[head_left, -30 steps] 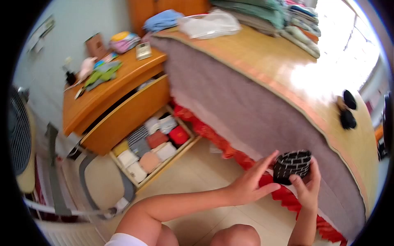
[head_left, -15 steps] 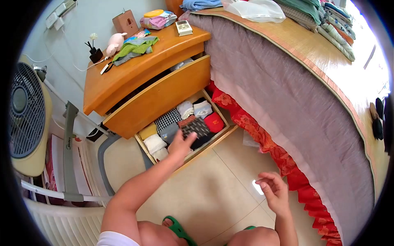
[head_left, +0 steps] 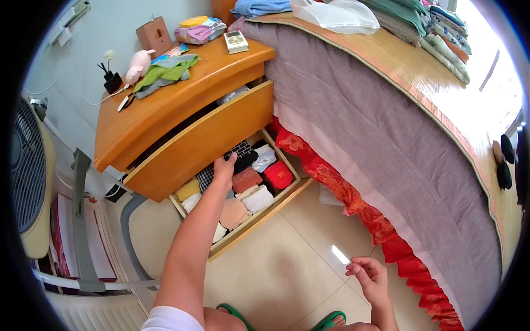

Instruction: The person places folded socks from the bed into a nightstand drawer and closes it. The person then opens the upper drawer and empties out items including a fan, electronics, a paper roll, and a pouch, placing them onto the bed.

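Observation:
My left hand [head_left: 223,169] reaches into the open lower drawer [head_left: 259,212], its fingers on a black folded cloth with a white brick pattern [head_left: 240,149] near the back. Around it in the drawer lie a dark checked cloth [head_left: 205,177], a reddish-brown one [head_left: 246,180], a red one [head_left: 278,174], a peach one [head_left: 234,214] and several white ones. Low on the right, above the tiled floor, my right hand [head_left: 369,276] is held with fingers curled and thumb near them; nothing shows in it.
Above the drawer, a second drawer [head_left: 204,140] is partly pulled out of the wooden cabinet [head_left: 182,105]. A bed [head_left: 364,121] with a red ruffle stands to the right. A fan [head_left: 33,171] and grey-framed chair [head_left: 128,231] are at the left.
The brick-patterned cloth was first between both hands, then over the drawer's middle, and is now at its back under my left hand. My right hand let go and moved lower.

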`<state>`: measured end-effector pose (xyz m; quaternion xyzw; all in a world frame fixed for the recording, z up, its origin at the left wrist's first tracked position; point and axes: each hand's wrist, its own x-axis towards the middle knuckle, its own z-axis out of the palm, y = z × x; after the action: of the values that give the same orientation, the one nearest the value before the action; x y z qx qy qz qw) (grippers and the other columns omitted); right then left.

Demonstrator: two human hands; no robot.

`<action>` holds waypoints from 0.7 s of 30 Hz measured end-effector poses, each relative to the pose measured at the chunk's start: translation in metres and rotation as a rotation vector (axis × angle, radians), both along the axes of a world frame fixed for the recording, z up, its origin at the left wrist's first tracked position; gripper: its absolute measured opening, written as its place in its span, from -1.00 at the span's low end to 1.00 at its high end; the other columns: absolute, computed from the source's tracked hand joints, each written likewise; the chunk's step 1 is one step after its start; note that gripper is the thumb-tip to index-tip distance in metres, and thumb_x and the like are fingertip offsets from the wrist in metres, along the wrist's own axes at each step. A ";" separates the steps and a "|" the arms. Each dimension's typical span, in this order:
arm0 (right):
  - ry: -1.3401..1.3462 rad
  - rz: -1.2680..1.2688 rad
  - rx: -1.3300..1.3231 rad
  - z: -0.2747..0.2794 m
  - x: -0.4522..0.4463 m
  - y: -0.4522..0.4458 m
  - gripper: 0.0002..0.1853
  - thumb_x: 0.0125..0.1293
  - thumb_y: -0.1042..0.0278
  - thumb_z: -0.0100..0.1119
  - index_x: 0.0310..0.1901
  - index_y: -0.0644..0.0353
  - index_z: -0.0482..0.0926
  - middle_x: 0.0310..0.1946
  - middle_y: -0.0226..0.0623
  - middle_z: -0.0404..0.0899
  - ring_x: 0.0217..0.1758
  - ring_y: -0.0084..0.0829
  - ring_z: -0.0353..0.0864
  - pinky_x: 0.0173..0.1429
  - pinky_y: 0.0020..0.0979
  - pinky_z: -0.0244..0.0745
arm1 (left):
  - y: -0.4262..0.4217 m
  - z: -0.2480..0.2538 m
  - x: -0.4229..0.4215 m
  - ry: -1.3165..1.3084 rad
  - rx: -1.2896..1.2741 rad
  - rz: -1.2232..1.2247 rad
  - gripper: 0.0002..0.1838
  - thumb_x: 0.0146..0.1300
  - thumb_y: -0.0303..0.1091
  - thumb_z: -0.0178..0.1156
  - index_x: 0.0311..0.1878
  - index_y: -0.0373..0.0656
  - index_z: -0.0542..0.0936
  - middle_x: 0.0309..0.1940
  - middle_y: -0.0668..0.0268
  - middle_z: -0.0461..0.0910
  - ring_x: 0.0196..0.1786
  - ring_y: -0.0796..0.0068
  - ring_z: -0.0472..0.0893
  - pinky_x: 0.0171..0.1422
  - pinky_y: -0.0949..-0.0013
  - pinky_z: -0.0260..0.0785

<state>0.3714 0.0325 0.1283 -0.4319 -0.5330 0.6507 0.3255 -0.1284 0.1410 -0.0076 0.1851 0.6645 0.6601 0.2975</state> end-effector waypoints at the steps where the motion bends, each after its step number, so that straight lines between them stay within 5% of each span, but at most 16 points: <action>1: 0.004 -0.009 -0.013 -0.002 0.002 0.000 -0.80 0.41 0.55 0.13 0.02 0.39 0.55 -0.20 -0.21 0.65 -0.13 -0.42 0.66 0.00 -0.40 0.61 | 0.006 0.000 0.003 -0.002 -0.005 -0.006 -0.57 0.37 -0.45 0.21 0.27 -0.27 0.42 0.19 0.22 0.52 0.14 0.37 0.51 0.25 0.34 0.30; 4: -0.015 -0.021 -0.048 -0.004 0.011 0.000 -0.81 0.42 0.55 0.12 0.02 0.38 0.55 -0.20 -0.21 0.65 -0.14 -0.42 0.66 0.01 -0.39 0.61 | 0.023 -0.004 0.005 0.090 0.053 0.108 -0.47 0.30 -0.50 0.27 0.32 -0.26 0.40 0.33 0.16 0.40 0.31 0.28 0.38 0.41 0.35 0.12; 13: -0.102 -0.083 -0.109 -0.007 0.047 -0.003 -0.82 0.43 0.51 0.13 -0.01 0.39 0.56 -0.27 -0.19 0.68 -0.18 -0.41 0.67 -0.02 -0.37 0.61 | 0.058 -0.018 -0.017 0.151 -0.117 0.183 -0.53 0.35 -0.39 0.24 0.30 -0.24 0.43 0.29 0.23 0.44 0.26 0.32 0.41 0.35 0.38 0.22; 18: -0.180 -0.119 -0.160 -0.007 0.062 -0.008 -0.82 0.43 0.49 0.13 0.00 0.37 0.55 -0.28 -0.20 0.68 -0.20 -0.44 0.66 -0.01 -0.42 0.58 | 0.070 -0.041 -0.035 0.419 -0.276 0.069 -0.49 0.39 -0.23 0.23 0.33 -0.20 0.41 0.33 0.25 0.43 0.29 0.29 0.40 0.37 0.35 0.21; 21: -0.179 -0.124 -0.168 -0.007 0.065 -0.008 -0.82 0.44 0.49 0.13 0.00 0.37 0.55 -0.28 -0.20 0.68 -0.19 -0.44 0.66 -0.02 -0.42 0.58 | 0.064 -0.008 -0.018 0.406 -0.323 0.061 -0.48 0.40 -0.17 0.20 0.33 -0.18 0.42 0.35 0.24 0.41 0.33 0.29 0.39 0.39 0.32 0.21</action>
<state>0.4368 0.0242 0.1214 -0.5461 -0.4760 0.6304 0.2788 -0.1465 0.2052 -0.0152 0.2435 0.8127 0.5034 0.1638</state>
